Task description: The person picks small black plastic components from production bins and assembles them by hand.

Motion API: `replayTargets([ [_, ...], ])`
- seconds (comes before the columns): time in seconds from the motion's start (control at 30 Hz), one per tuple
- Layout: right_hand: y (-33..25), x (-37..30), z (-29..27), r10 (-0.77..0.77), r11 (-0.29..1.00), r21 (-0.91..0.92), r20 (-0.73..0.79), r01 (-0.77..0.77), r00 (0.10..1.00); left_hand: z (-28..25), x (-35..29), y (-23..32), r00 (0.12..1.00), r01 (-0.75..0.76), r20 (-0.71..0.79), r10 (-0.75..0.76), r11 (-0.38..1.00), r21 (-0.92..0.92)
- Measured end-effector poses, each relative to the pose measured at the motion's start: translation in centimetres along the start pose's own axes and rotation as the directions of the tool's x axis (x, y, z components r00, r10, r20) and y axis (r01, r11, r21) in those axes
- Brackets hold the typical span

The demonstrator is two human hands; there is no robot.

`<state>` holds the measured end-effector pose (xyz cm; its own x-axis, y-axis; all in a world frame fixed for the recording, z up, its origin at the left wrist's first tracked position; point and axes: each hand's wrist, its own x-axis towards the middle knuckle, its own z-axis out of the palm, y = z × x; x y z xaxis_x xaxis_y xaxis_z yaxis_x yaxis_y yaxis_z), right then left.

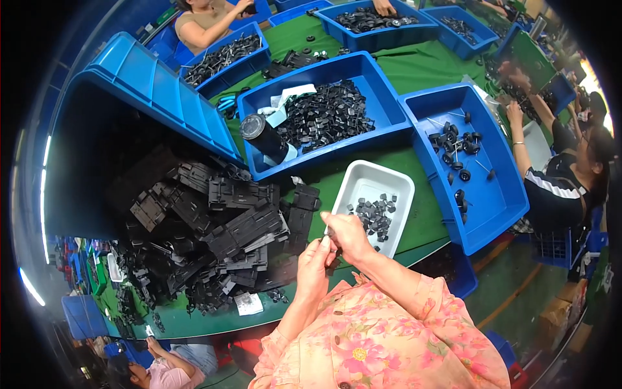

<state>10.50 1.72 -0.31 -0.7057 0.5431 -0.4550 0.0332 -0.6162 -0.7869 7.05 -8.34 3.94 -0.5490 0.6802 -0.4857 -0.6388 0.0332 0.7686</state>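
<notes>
My left hand [315, 264] and my right hand [348, 236] meet in front of my chest, fingers pinched together. Between the fingertips shows a thin pale rod [327, 231], mostly covered by them. A dark bit shows under the fingers, too small to name. Just beyond my right hand lies a white tray [406, 188] with small black plastic pieces [378, 214]. Left of my hands, flat black plastic chassis plates [243, 230] spill in a heap from a large tipped blue bin [162, 87].
Beyond the tray, a blue bin [382, 81] holds black clips, a cloth and a dark lidded bottle [262, 136]. At right, another blue bin [495, 201] has black wheels on metal axles [457, 144]. A green cloth [427, 223] covers the table. Co-workers sit around.
</notes>
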Motion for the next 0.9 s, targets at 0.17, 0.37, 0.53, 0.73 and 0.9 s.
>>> replayTargets([
  [0.17, -3.6, 3.7, -5.5, 0.068, 0.912, 0.410, -0.067, -0.035, 0.995, -1.6, -2.5, 1.4, 0.989, -0.037, 0.149, -0.010, 0.950, 0.311],
  [0.37, -3.8, 0.2, -3.1, 0.367, 0.923, -0.116, 0.556, -0.368, 0.746, -3.0, -1.1, 2.4, 0.950, 0.010, 0.308, -0.045, 0.993, 0.116],
  [0.53, -3.7, -0.2, -2.2, 0.456, 0.876, -0.157, 0.574, -0.456, 0.680, -2.8, -0.7, 2.8, 0.919, 0.257, 0.310, -0.243, 0.966, -0.004],
  [0.73, -3.4, -0.6, -1.0, 0.229, 0.964, -0.013, 0.552, -0.267, 0.802, -2.7, 0.3, 2.1, 0.931, 0.286, 0.318, -0.177, 0.897, -0.338],
  [0.9, -3.2, 0.4, -2.4, 0.174, 0.728, 0.632, 0.205, -0.266, 0.963, -3.0, 0.5, 2.7, 0.974, 0.103, 0.226, 0.013, 0.862, -0.496],
])
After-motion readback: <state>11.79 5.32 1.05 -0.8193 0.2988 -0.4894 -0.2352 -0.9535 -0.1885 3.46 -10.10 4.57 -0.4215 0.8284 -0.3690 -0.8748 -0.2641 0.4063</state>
